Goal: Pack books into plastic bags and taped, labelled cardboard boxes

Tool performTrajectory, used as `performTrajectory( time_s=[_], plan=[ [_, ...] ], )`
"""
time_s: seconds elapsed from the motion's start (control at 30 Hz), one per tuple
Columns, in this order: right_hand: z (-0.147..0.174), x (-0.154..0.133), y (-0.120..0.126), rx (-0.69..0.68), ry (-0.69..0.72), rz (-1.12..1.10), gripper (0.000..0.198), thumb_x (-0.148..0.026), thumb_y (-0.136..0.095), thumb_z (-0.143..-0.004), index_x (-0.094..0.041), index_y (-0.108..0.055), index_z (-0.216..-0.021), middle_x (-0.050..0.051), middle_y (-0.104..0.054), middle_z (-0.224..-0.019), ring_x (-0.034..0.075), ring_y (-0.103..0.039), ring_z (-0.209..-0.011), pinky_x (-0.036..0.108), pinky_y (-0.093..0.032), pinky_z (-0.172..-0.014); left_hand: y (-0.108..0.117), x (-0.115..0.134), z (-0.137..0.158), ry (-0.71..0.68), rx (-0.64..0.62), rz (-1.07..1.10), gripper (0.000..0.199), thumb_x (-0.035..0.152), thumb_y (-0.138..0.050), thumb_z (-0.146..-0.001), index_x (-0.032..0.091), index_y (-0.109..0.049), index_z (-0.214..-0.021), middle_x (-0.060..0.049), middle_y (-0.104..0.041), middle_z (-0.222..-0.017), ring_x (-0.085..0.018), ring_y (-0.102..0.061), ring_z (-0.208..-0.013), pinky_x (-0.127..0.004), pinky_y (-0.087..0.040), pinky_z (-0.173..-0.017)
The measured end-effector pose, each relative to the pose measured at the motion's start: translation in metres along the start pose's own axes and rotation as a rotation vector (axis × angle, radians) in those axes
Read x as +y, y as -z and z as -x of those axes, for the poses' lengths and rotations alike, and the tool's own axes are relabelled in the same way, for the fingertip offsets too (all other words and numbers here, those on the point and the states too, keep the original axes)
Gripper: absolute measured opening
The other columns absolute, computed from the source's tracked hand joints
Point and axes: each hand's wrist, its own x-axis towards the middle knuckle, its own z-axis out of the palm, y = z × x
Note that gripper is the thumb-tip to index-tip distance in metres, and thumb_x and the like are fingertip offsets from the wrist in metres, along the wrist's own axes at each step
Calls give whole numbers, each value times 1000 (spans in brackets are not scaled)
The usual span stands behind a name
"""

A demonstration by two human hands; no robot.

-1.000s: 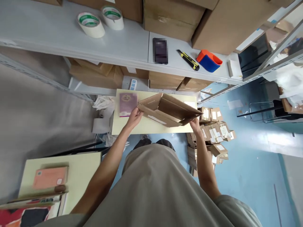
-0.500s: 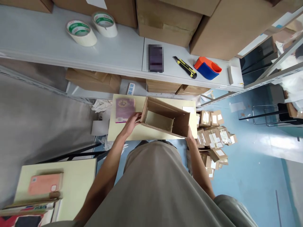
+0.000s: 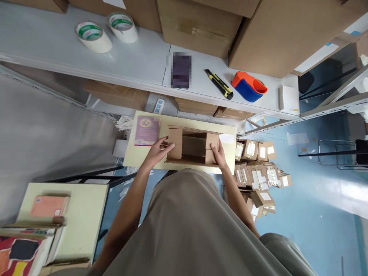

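Note:
An open cardboard box (image 3: 175, 135) lies across the pale yellow table (image 3: 198, 122) in front of me, with flaps folded inward over both short ends and its middle open. My left hand (image 3: 156, 153) grips the left end, thumb on top of the flap and fingers at the outer side. At the opposite end my right hand (image 3: 219, 155) holds the box the same way, thumb pressing the flap. To the left of the box lies a purple book (image 3: 147, 131), apart from my left hand. A white paper (image 3: 227, 138) shows just past the box's right end.
On the grey shelf (image 3: 138, 63) ahead are two tape rolls (image 3: 99, 41), (image 3: 126, 33), a yellow-black utility knife (image 3: 219, 84) and an orange-blue tape dispenser (image 3: 249, 87). Several taped cartons (image 3: 257, 176) are piled on the right. A side table (image 3: 83, 207) at lower left bears a pink book (image 3: 46, 206).
The box's short end flaps have been folded inward. Both hands have shifted from the outer ends so that the thumbs rest on those flaps.

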Motion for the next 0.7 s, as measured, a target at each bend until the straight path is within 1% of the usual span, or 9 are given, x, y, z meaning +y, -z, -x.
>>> performTrajectory(
  time_s=[0.13,0.23,0.3,0.37,0.47,0.53,0.6,0.67,0.7],
  plan=[
    [2,2,3,-13,-70,-60,94,-85,-60,-104,-26,-51,-176,11,-68,-167,33,-66,-154,53,-53,-133,-13,-5,-11,-64,50,-83,99,87,-80,-77,15,-73,-144,-16,-80,-118,-34,-78,-110,-45,-65,-97],
    [-2,3,3,-11,-61,-38,102,-90,-59,-101,-23,-48,-178,12,-62,-173,34,-59,-161,54,-45,-139,-16,-4,-17,-80,54,-96,102,90,-80,-75,14,-73,-143,-17,-81,-121,-35,-79,-109,-48,-65,-98],
    [-5,4,5,-22,-56,-12,108,-93,-59,-100,-22,-44,-180,13,-58,-177,34,-54,-166,54,-41,-141,-12,-2,-15,-72,14,-65,102,90,-79,-77,15,-72,-146,-19,-80,-130,-37,-79,-118,-48,-66,-100],
    [-3,3,11,-14,-61,16,112,-95,-58,-99,-23,-39,-183,14,-52,-181,35,-48,-170,56,-42,-141,-2,3,-7,-62,-32,-15,101,90,-77,-83,18,-68,-153,-20,-76,-147,-39,-74,-135,-49,-66,-107],
    [9,-3,35,12,-46,11,103,-93,-57,-101,-30,-44,-181,14,-47,-184,37,-47,-171,60,-45,-138,20,12,13,-108,-165,56,100,91,-72,-90,28,-59,-168,-17,-56,-177,-41,-56,-162,-52,-57,-125],
    [21,-10,56,-65,11,-16,93,-92,-57,-102,-34,-56,-174,11,-47,-185,37,-47,-171,60,-44,-138,32,19,25,-174,-298,38,103,87,-78,-89,37,-50,-175,-11,-44,-186,-41,-43,-172,-55,-51,-132],
    [31,-17,73,-234,67,21,94,-95,-67,-94,-35,-65,-167,10,-41,-188,40,-42,-173,60,-42,-140,37,24,32,-232,-370,-54,108,84,-87,-84,43,-48,-176,-8,-38,-190,-41,-36,-175,-58,-47,-136],
    [37,-22,79,-341,87,126,100,-96,-74,-88,-34,-68,-165,10,-35,-191,43,-39,-175,61,-40,-140,35,29,32,-268,-349,-166,102,86,-87,-82,40,-59,-169,-9,-38,-189,-42,-35,-176,-60,-44,-138],
    [38,-23,78,-341,91,183,100,-96,-73,-89,-33,-68,-166,11,-36,-191,44,-40,-174,61,-41,-140,32,30,30,-285,-320,-207,96,88,-85,-83,36,-67,-162,-11,-40,-188,-42,-38,-174,-60,-44,-138]
  ],
)
